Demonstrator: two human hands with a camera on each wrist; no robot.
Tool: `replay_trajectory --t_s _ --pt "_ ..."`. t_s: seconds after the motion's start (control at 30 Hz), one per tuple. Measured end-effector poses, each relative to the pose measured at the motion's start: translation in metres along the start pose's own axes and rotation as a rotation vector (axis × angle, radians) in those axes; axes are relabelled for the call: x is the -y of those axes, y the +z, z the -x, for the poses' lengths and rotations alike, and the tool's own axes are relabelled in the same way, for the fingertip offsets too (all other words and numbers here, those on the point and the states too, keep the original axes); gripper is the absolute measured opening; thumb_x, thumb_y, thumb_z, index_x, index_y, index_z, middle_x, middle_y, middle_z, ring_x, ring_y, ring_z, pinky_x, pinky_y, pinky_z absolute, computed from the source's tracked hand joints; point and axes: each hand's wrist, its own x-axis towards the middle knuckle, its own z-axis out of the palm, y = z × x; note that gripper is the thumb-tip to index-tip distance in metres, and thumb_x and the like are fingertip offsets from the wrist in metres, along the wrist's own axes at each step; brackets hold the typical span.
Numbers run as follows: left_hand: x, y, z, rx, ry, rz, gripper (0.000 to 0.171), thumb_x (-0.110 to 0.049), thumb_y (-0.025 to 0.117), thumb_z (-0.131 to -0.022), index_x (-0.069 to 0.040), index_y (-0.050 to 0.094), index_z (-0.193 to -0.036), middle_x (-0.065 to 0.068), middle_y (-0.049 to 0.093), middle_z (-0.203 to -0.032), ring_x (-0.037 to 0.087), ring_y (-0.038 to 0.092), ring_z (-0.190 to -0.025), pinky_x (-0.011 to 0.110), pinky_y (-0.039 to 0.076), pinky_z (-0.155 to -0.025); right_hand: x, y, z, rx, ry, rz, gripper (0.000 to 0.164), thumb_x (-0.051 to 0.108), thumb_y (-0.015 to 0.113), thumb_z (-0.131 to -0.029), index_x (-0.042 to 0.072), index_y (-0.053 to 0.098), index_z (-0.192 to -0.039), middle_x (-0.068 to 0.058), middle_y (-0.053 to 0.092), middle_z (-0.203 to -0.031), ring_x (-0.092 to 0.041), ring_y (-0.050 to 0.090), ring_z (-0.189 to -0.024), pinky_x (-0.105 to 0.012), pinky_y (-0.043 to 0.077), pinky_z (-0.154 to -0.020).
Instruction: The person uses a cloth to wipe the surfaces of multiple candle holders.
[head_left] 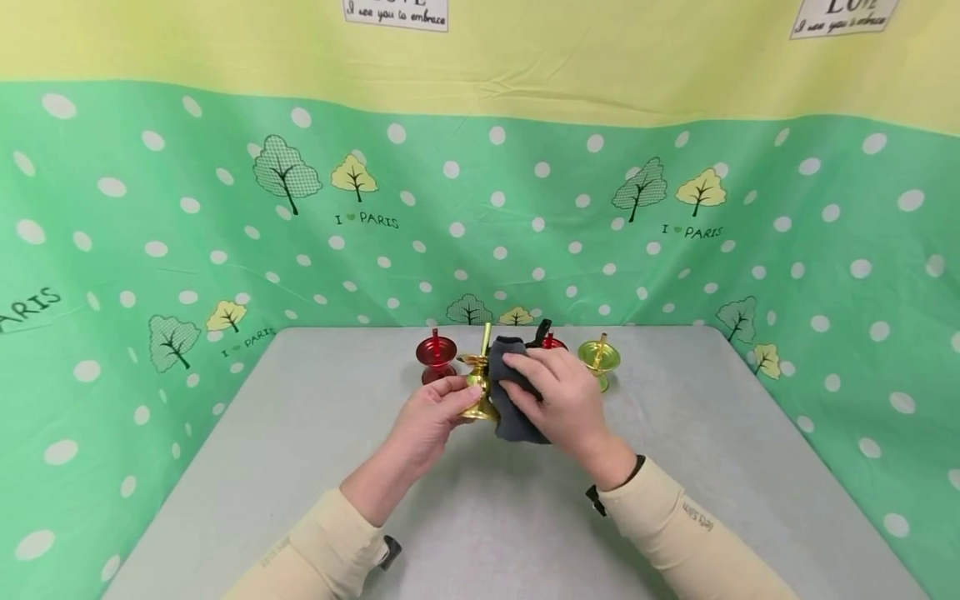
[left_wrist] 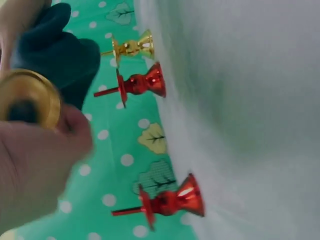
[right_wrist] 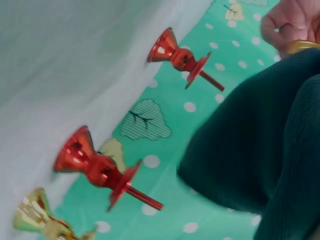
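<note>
Held up over the table, a shiny gold candle holder [head_left: 483, 406] with a thin spike is pinched at its waist by my left hand [head_left: 429, 417]. My right hand [head_left: 566, 404] grips a dark grey cloth [head_left: 519, 425] against the holder's right side. The left wrist view shows the holder's round base [left_wrist: 52, 100] facing the camera, with the cloth [left_wrist: 60, 52] just beyond it. From the right wrist, the cloth [right_wrist: 240, 145] covers most of the gold holder, and only a bit of gold rim [right_wrist: 302, 46] shows by the left fingers.
A red candle holder [head_left: 436, 354] stands behind my left hand. Another red one [right_wrist: 97, 167] is partly hidden behind the cloth in the head view. A gold-green holder [head_left: 599, 356] stands at its right. The grey table [head_left: 300, 467] meets a green dotted curtain [head_left: 495, 225].
</note>
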Motion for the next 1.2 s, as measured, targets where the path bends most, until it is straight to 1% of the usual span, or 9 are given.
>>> replay_trajectory --t_s 0.13,0.2,0.33,0.4,0.6,0.7,0.87,1.03,1.2 --pt "0.003 0.004 0.001 -0.068 0.007 -0.112 0.038 -0.014 0.074 -0.100 0.006 0.065 -0.132 0.006 0.081 -0.111 0.005 0.075 -0.092 0.022 0.057 -0.087 0.001 0.001 0.001 -0.005 -0.085 0.037 0.031 0.027 0.084 -0.095 0.016 0.079 -0.123 -0.010 0.077 -0.104 -0.029 0.071 -0.089 -0.046 0.061 -0.080" --pt "0.003 0.005 0.003 -0.052 0.019 -0.091 0.038 -0.013 0.071 -0.101 0.008 0.063 -0.133 0.005 0.080 -0.111 0.005 0.075 -0.093 0.022 0.058 -0.089 0.000 0.000 0.002 -0.005 -0.059 0.034 0.032 0.026 0.086 -0.092 0.016 0.079 -0.122 -0.010 0.077 -0.105 -0.029 0.071 -0.089 -0.046 0.062 -0.081" --pt "0.000 0.005 0.007 0.011 0.013 0.029 0.039 -0.013 0.064 -0.105 0.011 0.059 -0.135 -0.002 0.079 -0.105 0.007 0.075 -0.091 0.024 0.059 -0.091 -0.002 -0.002 0.002 -0.013 0.038 -0.005 0.038 0.022 0.092 -0.084 0.011 0.077 -0.118 -0.012 0.078 -0.105 -0.030 0.073 -0.092 -0.046 0.063 -0.084" --pt "0.000 0.005 0.007 0.025 0.002 0.060 0.039 -0.014 0.061 -0.107 0.011 0.058 -0.137 -0.005 0.077 -0.105 0.007 0.074 -0.092 0.025 0.059 -0.092 -0.001 -0.002 0.001 -0.020 0.043 -0.009 0.038 0.021 0.092 -0.084 0.011 0.077 -0.118 -0.012 0.078 -0.105 -0.030 0.073 -0.092 -0.046 0.063 -0.084" --pt "-0.004 0.009 0.007 0.022 0.044 -0.041 0.042 -0.022 0.064 -0.108 0.005 0.063 -0.141 -0.003 0.077 -0.114 0.009 0.072 -0.101 0.026 0.054 -0.099 0.007 -0.001 -0.005 -0.053 -0.026 0.062 0.032 0.027 0.087 -0.091 0.014 0.077 -0.119 -0.012 0.078 -0.104 -0.031 0.073 -0.091 -0.047 0.062 -0.082" --pt "-0.005 0.010 0.006 0.007 0.058 -0.066 0.041 -0.021 0.066 -0.107 0.006 0.064 -0.139 0.000 0.077 -0.115 0.010 0.071 -0.101 0.026 0.053 -0.100 0.006 0.000 -0.005 -0.059 0.006 0.050 0.035 0.024 0.090 -0.087 0.014 0.078 -0.118 -0.012 0.078 -0.105 -0.031 0.073 -0.091 -0.047 0.062 -0.083" --pt "-0.005 0.008 0.005 -0.051 0.043 -0.040 0.041 -0.015 0.066 -0.106 0.008 0.059 -0.140 0.005 0.075 -0.118 0.007 0.071 -0.099 0.023 0.055 -0.094 -0.002 0.001 0.002 -0.026 0.077 0.016 0.041 0.020 0.094 -0.081 0.013 0.077 -0.118 -0.011 0.078 -0.104 -0.030 0.074 -0.092 -0.047 0.063 -0.085" --pt "-0.002 0.004 0.001 -0.051 0.051 -0.069 0.043 -0.015 0.066 -0.107 0.004 0.055 -0.144 0.017 0.073 -0.129 0.007 0.073 -0.101 0.022 0.057 -0.093 0.003 0.001 -0.001 -0.018 -0.002 0.037 0.040 0.024 0.092 -0.085 0.015 0.078 -0.120 -0.011 0.078 -0.105 -0.029 0.073 -0.091 -0.047 0.062 -0.082" --pt "-0.004 0.006 0.001 -0.033 0.061 -0.107 0.042 -0.018 0.071 -0.104 0.001 0.062 -0.141 0.012 0.073 -0.128 0.012 0.073 -0.104 0.025 0.059 -0.093 0.008 -0.001 -0.005 -0.019 -0.036 0.064 0.034 0.027 0.088 -0.090 0.017 0.078 -0.121 -0.010 0.077 -0.106 -0.029 0.071 -0.091 -0.046 0.060 -0.080"
